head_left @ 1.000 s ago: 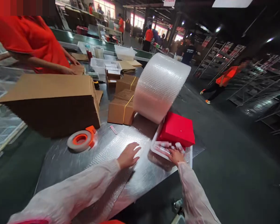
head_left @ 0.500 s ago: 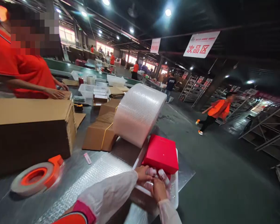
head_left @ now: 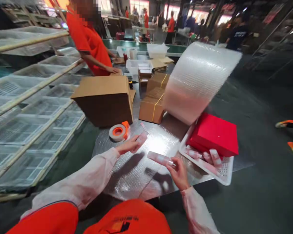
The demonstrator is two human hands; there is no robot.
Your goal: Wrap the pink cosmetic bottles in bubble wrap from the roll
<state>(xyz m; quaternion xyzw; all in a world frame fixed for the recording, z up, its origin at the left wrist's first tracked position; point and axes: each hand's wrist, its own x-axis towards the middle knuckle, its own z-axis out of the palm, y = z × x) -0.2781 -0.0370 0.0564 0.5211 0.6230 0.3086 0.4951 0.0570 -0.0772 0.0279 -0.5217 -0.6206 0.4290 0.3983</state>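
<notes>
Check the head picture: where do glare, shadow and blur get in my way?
Head view: white glare on the bubble wrap sheet between the hands; head view: dark shadows on it near the left hand and right hand; head view: racks at upper right look dim and smeared.

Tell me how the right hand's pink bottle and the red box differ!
The pink bottle is slim and rounded; the red box is chunky with flat sides. The red box is also bigger than the pink bottle. The pink bottle is held in the right hand; the red box sits in the white basket.
</notes>
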